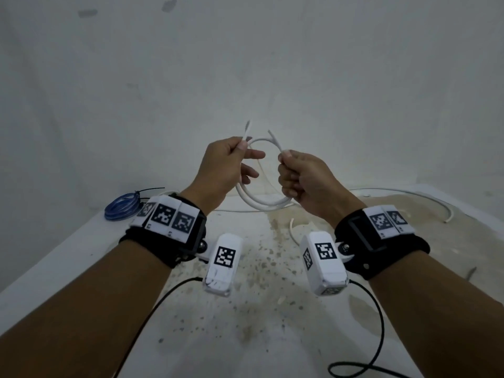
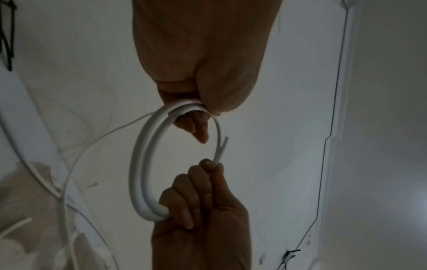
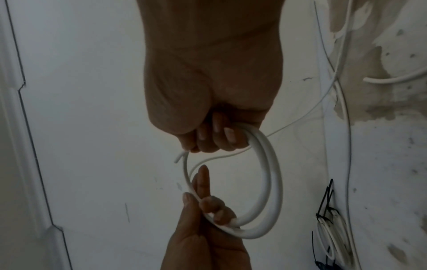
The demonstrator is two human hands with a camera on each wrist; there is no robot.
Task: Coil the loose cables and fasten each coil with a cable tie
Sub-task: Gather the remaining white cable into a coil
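A white cable (image 1: 261,203) is wound into a small coil of a few loops and held in the air above the table. My left hand (image 1: 245,148) pinches the coil's left side between thumb and forefinger, with the other fingers spread. On the right side, my right hand (image 1: 285,159) grips the coil in a closed fist. Two short cable ends (image 1: 272,136) stick up above the hands. The left wrist view has the coil (image 2: 143,164) between both hands. In the right wrist view the coil (image 3: 273,182) hangs from my right fist, and a thin white strand trails toward the table.
A blue coil (image 1: 121,207) bound with a black tie lies at the table's far left. A loose white cable (image 1: 436,200) curves along the far right, with a short piece (image 1: 293,230) nearer. Black ties and a tied white coil (image 3: 330,237) lie on the stained table (image 1: 259,309).
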